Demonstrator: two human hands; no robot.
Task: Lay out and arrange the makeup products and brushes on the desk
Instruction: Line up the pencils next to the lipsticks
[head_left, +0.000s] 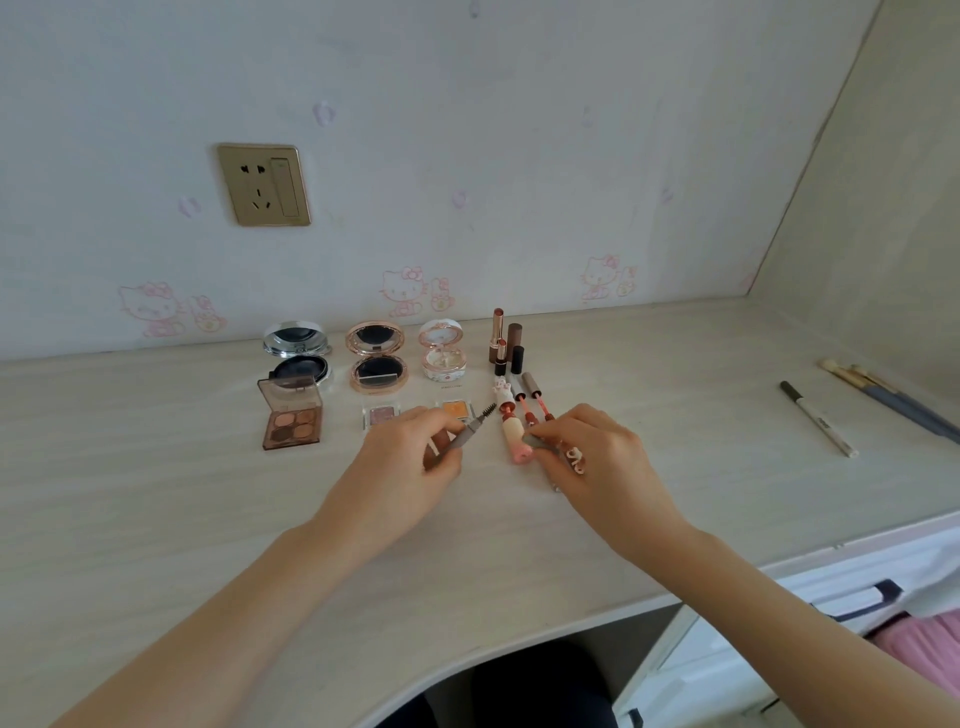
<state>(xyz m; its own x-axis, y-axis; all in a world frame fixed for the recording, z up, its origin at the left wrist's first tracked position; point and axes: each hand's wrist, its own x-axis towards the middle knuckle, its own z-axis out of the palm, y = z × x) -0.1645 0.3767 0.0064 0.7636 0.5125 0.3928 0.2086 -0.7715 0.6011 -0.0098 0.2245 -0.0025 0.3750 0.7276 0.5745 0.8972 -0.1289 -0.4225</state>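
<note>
Left hand (410, 460) pinches grey spoolie brush (475, 422) above pale wood-grain worktop (208, 493); right hand (597, 452) pinches small grey piece (535, 441) beside lip-gloss tubes (511, 428). Open round compacts (377, 358) already rowed; long-handled brushes (893, 400) far right seemingly unsorted.

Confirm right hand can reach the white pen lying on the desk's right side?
Likely yes: only bare desk lies between the right hand and the white pen. It pinches a patterned tube, though, so that probably goes down first.
</note>
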